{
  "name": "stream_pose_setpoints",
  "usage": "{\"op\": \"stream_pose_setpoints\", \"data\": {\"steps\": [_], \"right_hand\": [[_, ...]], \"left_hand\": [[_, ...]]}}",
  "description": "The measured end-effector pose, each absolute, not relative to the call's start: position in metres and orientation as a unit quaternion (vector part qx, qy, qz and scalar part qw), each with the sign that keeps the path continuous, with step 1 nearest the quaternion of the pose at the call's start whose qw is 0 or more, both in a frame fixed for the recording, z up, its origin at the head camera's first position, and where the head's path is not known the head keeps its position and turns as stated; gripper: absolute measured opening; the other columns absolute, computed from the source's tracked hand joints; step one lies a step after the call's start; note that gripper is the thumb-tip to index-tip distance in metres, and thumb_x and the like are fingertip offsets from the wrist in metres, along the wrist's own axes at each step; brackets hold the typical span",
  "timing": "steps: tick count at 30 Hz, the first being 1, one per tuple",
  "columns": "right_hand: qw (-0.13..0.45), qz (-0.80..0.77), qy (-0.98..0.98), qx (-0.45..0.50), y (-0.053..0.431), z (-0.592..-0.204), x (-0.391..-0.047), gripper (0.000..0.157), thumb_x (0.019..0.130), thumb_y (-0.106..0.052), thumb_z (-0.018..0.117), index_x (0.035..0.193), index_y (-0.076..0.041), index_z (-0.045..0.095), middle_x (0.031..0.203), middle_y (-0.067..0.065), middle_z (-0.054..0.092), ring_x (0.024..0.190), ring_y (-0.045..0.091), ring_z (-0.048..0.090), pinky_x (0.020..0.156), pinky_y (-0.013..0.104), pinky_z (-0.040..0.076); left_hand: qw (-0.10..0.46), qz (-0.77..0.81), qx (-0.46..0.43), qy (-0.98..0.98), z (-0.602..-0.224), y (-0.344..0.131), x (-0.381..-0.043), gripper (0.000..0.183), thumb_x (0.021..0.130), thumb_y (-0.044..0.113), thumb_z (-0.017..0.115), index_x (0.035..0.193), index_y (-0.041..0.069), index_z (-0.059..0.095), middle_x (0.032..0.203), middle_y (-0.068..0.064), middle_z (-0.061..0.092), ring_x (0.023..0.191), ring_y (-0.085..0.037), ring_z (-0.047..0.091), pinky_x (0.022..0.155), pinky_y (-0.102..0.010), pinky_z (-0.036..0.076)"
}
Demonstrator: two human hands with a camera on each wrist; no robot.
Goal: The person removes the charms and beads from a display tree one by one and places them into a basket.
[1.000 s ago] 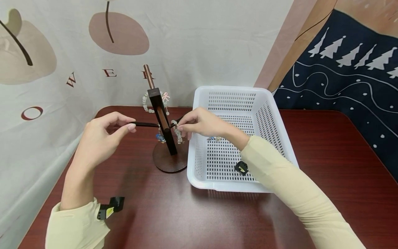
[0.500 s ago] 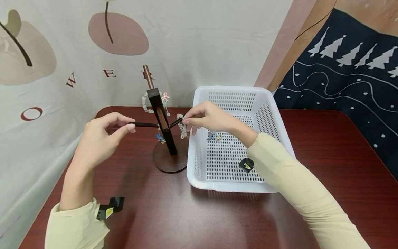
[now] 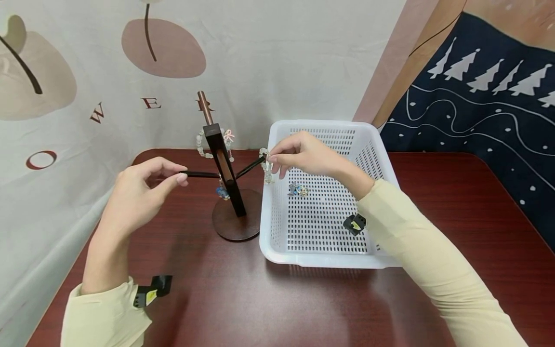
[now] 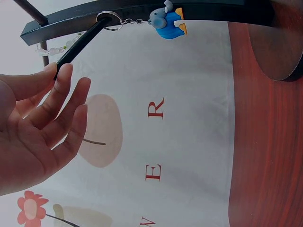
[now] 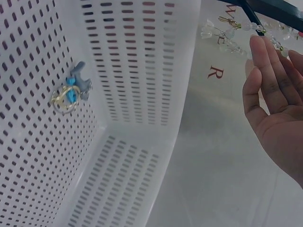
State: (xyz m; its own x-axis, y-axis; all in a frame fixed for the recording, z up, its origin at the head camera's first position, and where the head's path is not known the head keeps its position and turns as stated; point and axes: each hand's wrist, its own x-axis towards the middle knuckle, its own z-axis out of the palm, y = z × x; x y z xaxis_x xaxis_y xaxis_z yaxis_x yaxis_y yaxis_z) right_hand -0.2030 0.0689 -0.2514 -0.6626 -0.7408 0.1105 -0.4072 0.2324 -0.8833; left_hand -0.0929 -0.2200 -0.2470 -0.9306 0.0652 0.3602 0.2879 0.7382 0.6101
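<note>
A dark wooden jewelry stand (image 3: 233, 197) stands upright with arms sticking out to both sides. My left hand (image 3: 140, 193) pinches the tip of its left arm between thumb and fingers. On that arm, close to the post, hangs a keychain with a blue figure (image 4: 168, 23). My right hand (image 3: 310, 156) pinches a clear beaded bracelet (image 3: 267, 174) at the tip of the right arm, beside the basket's left rim. In the right wrist view, the bracelet (image 5: 229, 45) shows pale flower-like beads. Another pale beaded bracelet (image 3: 200, 144) with a pink bow hangs behind the post.
A white perforated basket (image 3: 270, 241) sits right of the stand, under my right hand and forearm. Inside it lies a blue and gold keychain (image 3: 298, 189). A printed cloth (image 3: 277, 62) hangs behind the reddish-brown table (image 3: 225, 289).
My right hand has moved right and away from me, drawing the clear bracelet along the right arm from near the post to its tip. My left hand has stayed in place.
</note>
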Motion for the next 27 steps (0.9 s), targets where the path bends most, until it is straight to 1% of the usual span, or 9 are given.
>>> {"op": "stream_pose_setpoints", "data": {"steps": [8,12,16,21,27], "right_hand": [[0.169,-0.507,0.758,-0.375,0.077,-0.251,-0.205,0.018,0.090,-0.002,0.054,0.098,0.012,0.064,0.079,0.017,0.066,0.067,0.027,0.064,0.072,0.035,0.051],[0.161,-0.500,0.767,-0.370,0.082,-0.249,-0.206,0.019,0.090,-0.004,0.055,0.099,0.010,0.064,0.079,0.016,0.066,0.068,0.027,0.064,0.072,0.035,0.050],[0.155,-0.496,0.773,-0.364,0.087,-0.249,-0.209,0.019,0.090,-0.006,0.056,0.099,0.009,0.065,0.079,0.014,0.066,0.069,0.028,0.064,0.073,0.034,0.050],[0.152,-0.500,0.776,-0.354,0.095,-0.253,-0.213,0.019,0.091,-0.006,0.055,0.101,0.007,0.065,0.080,0.015,0.066,0.069,0.028,0.065,0.073,0.036,0.050],[0.140,-0.494,0.788,-0.340,0.105,-0.260,-0.218,0.020,0.091,-0.007,0.055,0.100,0.007,0.066,0.081,0.015,0.066,0.069,0.027,0.065,0.071,0.035,0.050]], "left_hand": [[0.158,-0.355,-0.097,-0.916,-0.247,-0.220,-0.093,0.006,0.085,0.010,0.064,0.090,0.011,0.068,0.075,0.011,0.067,0.062,0.003,0.055,0.052,-0.019,0.032],[0.159,-0.356,-0.099,-0.916,-0.247,-0.220,-0.093,0.006,0.085,0.009,0.064,0.090,0.010,0.068,0.074,0.013,0.066,0.062,0.005,0.055,0.053,-0.019,0.032],[0.160,-0.357,-0.100,-0.915,-0.247,-0.220,-0.093,0.006,0.085,0.009,0.064,0.090,0.010,0.068,0.073,0.014,0.066,0.061,0.004,0.055,0.052,-0.019,0.032],[0.161,-0.356,-0.101,-0.915,-0.246,-0.220,-0.093,0.006,0.085,0.009,0.065,0.090,0.010,0.068,0.073,0.015,0.066,0.061,0.003,0.055,0.051,-0.019,0.032],[0.162,-0.356,-0.103,-0.915,-0.247,-0.220,-0.093,0.007,0.085,0.008,0.064,0.090,0.010,0.068,0.073,0.014,0.066,0.061,0.004,0.055,0.052,-0.019,0.032]]}}
